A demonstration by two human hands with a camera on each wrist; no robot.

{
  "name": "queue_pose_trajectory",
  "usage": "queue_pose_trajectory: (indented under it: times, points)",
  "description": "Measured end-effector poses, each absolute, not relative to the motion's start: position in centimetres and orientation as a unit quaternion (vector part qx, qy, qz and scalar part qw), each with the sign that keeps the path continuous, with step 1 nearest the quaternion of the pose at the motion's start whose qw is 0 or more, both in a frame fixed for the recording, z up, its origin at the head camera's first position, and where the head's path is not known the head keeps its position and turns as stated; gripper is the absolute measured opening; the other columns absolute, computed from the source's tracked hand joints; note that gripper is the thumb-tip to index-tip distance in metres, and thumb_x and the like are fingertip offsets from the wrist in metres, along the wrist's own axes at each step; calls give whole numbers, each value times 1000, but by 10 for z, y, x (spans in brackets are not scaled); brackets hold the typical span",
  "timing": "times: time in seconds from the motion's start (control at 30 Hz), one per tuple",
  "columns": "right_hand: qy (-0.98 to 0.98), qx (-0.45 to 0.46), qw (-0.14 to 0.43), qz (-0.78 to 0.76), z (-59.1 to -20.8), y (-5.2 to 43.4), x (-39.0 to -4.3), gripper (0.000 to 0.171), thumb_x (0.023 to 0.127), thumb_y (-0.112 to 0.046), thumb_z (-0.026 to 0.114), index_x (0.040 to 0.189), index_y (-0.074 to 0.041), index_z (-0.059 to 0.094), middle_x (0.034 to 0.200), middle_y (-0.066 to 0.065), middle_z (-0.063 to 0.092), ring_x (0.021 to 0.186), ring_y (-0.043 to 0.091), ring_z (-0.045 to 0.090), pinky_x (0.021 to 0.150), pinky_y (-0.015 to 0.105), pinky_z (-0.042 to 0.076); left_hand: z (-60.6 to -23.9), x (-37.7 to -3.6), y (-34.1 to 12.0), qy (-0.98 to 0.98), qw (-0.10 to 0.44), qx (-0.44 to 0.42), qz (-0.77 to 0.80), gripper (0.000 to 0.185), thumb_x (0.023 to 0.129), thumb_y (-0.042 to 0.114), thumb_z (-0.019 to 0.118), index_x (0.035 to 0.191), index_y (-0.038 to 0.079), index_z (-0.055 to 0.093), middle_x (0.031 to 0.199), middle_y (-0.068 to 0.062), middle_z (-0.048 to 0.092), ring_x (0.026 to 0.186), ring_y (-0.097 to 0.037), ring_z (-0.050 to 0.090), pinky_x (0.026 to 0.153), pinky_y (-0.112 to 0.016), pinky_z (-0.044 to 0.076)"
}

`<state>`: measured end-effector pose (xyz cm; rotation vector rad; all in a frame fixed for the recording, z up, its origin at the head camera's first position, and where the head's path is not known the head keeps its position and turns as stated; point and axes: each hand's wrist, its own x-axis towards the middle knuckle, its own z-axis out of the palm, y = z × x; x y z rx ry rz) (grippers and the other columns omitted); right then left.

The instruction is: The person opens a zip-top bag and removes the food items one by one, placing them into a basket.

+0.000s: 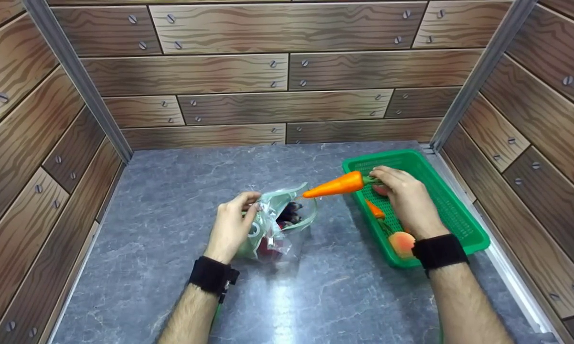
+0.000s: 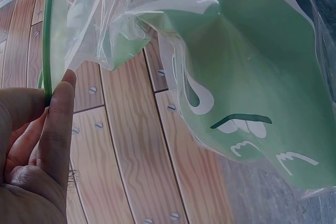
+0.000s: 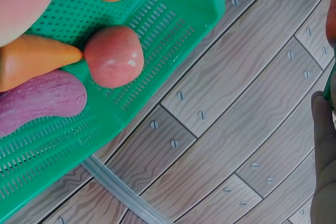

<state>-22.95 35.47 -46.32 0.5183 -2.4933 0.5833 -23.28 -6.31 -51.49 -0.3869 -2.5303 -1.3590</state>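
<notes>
My left hand (image 1: 229, 227) pinches the rim of a clear plastic zip bag (image 2: 252, 72) printed with a green cartoon face. Its mouth gapes toward the right, showing a dark purple bunch (image 1: 292, 213) and something red (image 1: 270, 248) inside. In the left wrist view, thumb and fingers grip the bag's green-edged strip. My right hand (image 1: 409, 200) holds an orange carrot (image 1: 337, 185) by its green top, over the left side of the basket. The carrot lies nearly level, its tip pointing left right at the bag's mouth. Only the edge of this hand shows in the right wrist view.
A green perforated basket (image 1: 475, 236) stands on the right of the grey marbled tabletop (image 1: 163, 200). It holds a second carrot (image 3: 39, 59), a red apple (image 3: 114, 57), a knobbly purple vegetable (image 3: 58, 95) and a peach-like fruit (image 1: 401, 244). Wood-patterned walls (image 1: 287, 28) enclose three sides.
</notes>
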Motion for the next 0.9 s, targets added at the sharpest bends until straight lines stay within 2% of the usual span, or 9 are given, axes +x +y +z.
queue_pose_trajectory:
  times: [0.3, 0.57, 0.9]
  points:
    - [-922, 170, 274, 214, -461, 372, -228, 41, 105, 14, 76, 141, -3, 83, 147, 19, 83, 138, 46, 77, 117, 61, 65, -515, -232, -63, -863, 120, -138, -472, 27, 113, 4, 75, 140, 6, 81, 133, -17, 88, 114, -37, 88, 99, -48, 76]
    - [-928, 144, 279, 203, -462, 383, -228, 41, 105, 18, 74, 139, -3, 83, 145, 23, 82, 135, 50, 77, 114, 64, 66, -515, -231, -63, -861, 123, -141, -474, 28, 113, 3, 75, 140, 5, 81, 133, -18, 88, 115, -38, 88, 100, -48, 75]
    - [-928, 101, 286, 216, -466, 397, -228, 37, 108, 14, 72, 141, 3, 80, 148, 31, 78, 138, 57, 73, 117, 74, 61, -516, -232, -62, -860, 123, -138, -476, 28, 112, 3, 75, 139, 6, 81, 132, -18, 88, 113, -36, 89, 100, -48, 75]
